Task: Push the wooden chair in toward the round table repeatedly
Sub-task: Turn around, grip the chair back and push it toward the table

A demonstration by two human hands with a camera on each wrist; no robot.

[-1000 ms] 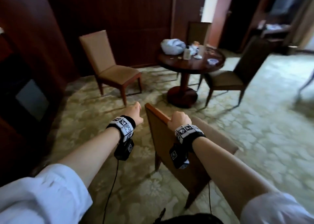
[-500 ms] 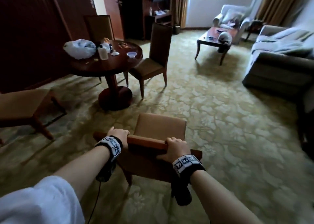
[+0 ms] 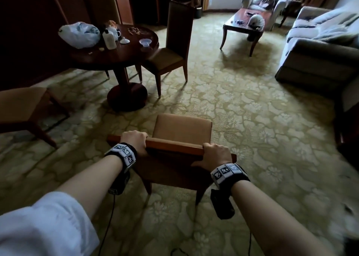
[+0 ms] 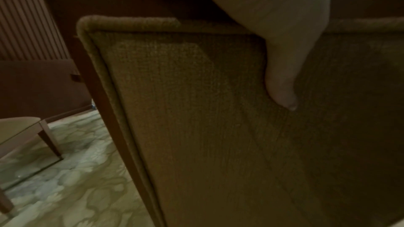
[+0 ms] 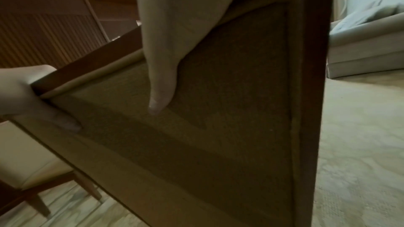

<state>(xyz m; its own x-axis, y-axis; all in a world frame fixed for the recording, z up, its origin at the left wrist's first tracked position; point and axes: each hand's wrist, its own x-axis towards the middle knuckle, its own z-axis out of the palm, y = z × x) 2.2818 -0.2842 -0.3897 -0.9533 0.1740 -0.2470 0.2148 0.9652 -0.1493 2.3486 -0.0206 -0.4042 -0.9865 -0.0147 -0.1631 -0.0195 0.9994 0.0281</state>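
Note:
A wooden chair point(image 3: 182, 127) with a tan padded seat stands on the carpet in front of me, its seat facing away from me. My left hand point(image 3: 134, 141) grips the left part of the wooden top rail. My right hand point(image 3: 215, 154) grips the right part. In the wrist views each thumb presses on the fabric back panel point(image 4: 218, 127) point(image 5: 229, 101). The round dark table point(image 3: 120, 50) on a pedestal base stands further off at the upper left, apart from this chair.
Another chair point(image 3: 172, 48) is tucked at the table's right and one point(image 3: 21, 108) stands at the left edge. A bag point(image 3: 78, 34), bottle and dishes sit on the table. A coffee table point(image 3: 244, 23), armchair and sofa point(image 3: 318, 48) fill the right. Patterned carpet lies between.
One second ago only my right hand held the rail and the left was off it. Now both hands grip the rail, and my view has swung to the right.

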